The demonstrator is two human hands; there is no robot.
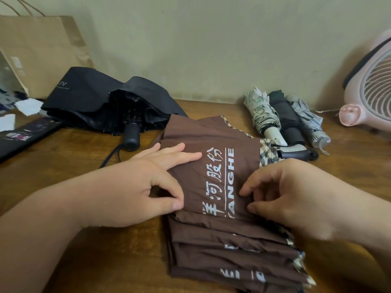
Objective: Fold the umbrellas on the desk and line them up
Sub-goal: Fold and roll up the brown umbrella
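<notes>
A brown umbrella (213, 144) with white lettering and a plaid edge lies collapsed on the wooden desk (63, 174), its panels layered flat toward me. My left hand (135, 187) presses on its left side, thumb and fingers pinching the fabric. My right hand (296, 197) rests on its right side, fingertips gripping the top panel. Its dark handle (296, 154) sticks out to the right. A black umbrella (101, 102) lies half collapsed at the back left. Three folded umbrellas lie side by side at the back right: patterned (262, 112), black (287, 117), grey (309, 121).
A brown paper bag (40, 51) leans on the wall at the far left, with papers and a dark sleeve (25, 138) in front of it. A pink fan (372, 89) stands at the right edge. The wall runs close behind the desk.
</notes>
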